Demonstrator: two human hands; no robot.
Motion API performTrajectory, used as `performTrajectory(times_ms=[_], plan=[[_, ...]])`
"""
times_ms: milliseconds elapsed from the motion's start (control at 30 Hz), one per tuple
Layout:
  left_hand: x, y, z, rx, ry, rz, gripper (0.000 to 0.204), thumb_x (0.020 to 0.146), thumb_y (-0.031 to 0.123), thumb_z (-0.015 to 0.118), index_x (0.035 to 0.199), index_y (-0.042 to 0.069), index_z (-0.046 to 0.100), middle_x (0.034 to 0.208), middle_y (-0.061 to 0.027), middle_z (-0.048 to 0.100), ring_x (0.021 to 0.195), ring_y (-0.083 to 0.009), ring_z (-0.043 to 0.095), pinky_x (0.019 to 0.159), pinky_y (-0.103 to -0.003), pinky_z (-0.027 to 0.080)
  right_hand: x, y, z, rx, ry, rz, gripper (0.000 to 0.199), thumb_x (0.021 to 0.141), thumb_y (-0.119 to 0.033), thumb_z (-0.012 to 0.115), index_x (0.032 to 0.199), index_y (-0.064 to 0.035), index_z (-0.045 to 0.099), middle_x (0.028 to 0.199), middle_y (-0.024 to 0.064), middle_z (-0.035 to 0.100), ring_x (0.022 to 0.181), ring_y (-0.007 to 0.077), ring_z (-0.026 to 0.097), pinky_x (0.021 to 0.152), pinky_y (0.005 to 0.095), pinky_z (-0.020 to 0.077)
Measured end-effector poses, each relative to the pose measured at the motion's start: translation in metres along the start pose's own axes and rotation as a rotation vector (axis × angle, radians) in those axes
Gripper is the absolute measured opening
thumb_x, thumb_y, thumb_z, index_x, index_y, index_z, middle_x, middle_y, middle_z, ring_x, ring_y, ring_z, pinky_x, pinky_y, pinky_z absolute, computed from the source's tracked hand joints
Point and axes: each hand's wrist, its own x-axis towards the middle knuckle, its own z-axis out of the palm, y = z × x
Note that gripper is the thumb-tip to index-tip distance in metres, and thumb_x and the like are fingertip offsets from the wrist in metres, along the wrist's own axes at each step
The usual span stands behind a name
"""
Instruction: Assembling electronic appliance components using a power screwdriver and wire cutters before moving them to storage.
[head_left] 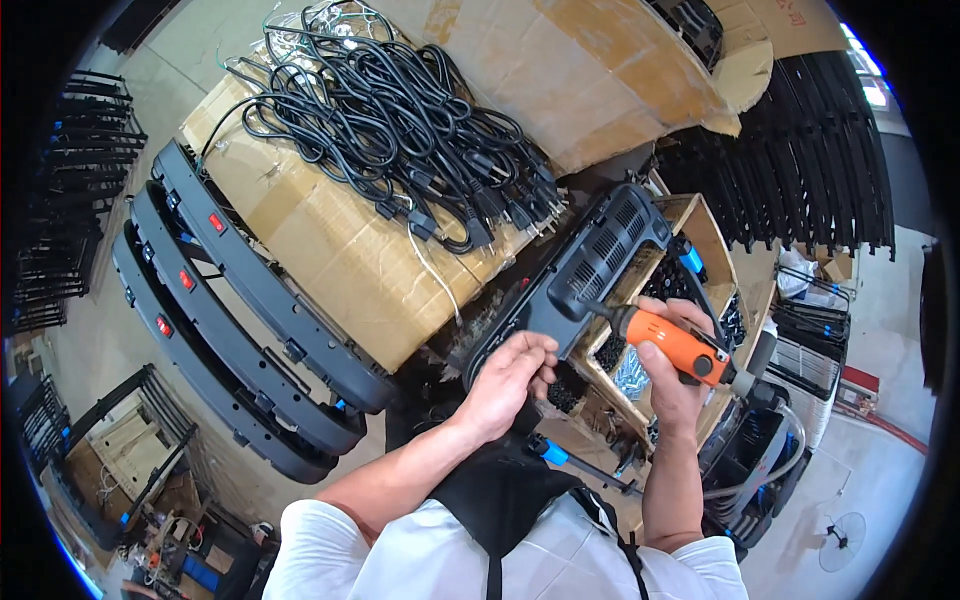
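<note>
While your left hand (508, 375) grips the near end of the dark vented plastic panel (590, 265) and your right hand (672, 372) is closed around the orange power screwdriver (672, 343), keep the bit square to the panel's face where it meets just below the vent slots. A tilted bit would likely slip out of the screw head, so press straight along the tool and hold the panel firm against the wooden crate (700, 235) beneath it. Left of the panel, a large brown cardboard box (330, 235) lies flat, with a heap of black power cords (400, 130) piled on top. Left of that box lean long dark panels (240, 310), each carrying a small red rectangular mark. Beyond the panel, torn brown cardboard sheets (590, 70) cover another stack; any print there is too small to tell.
</note>
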Motion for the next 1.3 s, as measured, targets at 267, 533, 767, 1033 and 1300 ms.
performTrajectory(times_ms=[267,533,767,1033,1300], plan=[[-0.026,-0.049,-0.010,0.043,-0.105,-0.243,0.029,0.117,0.026,0.044,0.123,0.003,0.059,0.097,-0.0069,0.065,0.081,-0.0163,0.065,0.068,-0.029,0.053,-0.077,0.020,-0.027,0.109,0.067,0.044,0.056,0.087,-0.003,0.078,0.137,-0.0023,0.053,0.128,0.0204,0.071,0.120,0.0270,0.067,0.109,0.0431,0.0512],[-0.054,-0.096,0.003,0.159,-0.073,-0.132,0.030,0.116,0.030,0.048,0.117,0.004,0.063,0.096,-0.0030,0.066,0.082,-0.0122,0.063,0.070,-0.028,0.052,-0.146,0.029,-0.062,0.179,0.059,-0.035,0.056,0.087,-0.004,0.080,0.136,-0.0011,0.053,0.127,0.0209,0.072,0.119,0.0280,0.068,0.108,0.0435,0.0524],[-0.092,-0.133,0.008,0.240,-0.072,-0.095,0.029,0.115,0.030,0.051,0.118,0.006,0.067,0.101,-0.0015,0.069,0.086,-0.0104,0.063,0.078,-0.026,0.052,-0.202,0.048,-0.092,0.176,0.010,-0.110,0.053,0.087,-0.005,0.081,0.133,-0.0005,0.055,0.126,0.0204,0.072,0.120,0.0298,0.069,0.106,0.0442,0.0544],[-0.115,-0.156,0.001,0.252,-0.019,-0.070,0.025,0.115,0.024,0.049,0.127,0.005,0.059,0.114,-0.0091,0.075,0.091,-0.0141,0.071,0.077,-0.029,0.056,-0.240,0.058,-0.097,0.175,-0.040,-0.099,0.054,0.086,0.000,0.081,0.134,0.0009,0.055,0.127,0.0205,0.071,0.123,0.0310,0.068,0.107,0.0445,0.0547],[-0.116,-0.158,-0.017,0.209,-0.028,-0.151,0.021,0.111,0.023,0.060,0.117,0.005,0.070,0.100,-0.0019,0.072,0.085,-0.0102,0.064,0.075,-0.026,0.051,-0.256,0.055,-0.081,0.134,-0.084,-0.104,0.054,0.087,0.001,0.081,0.133,-0.0020,0.054,0.131,0.0195,0.069,0.125,0.0304,0.066,0.108,0.0450,0.0542]])
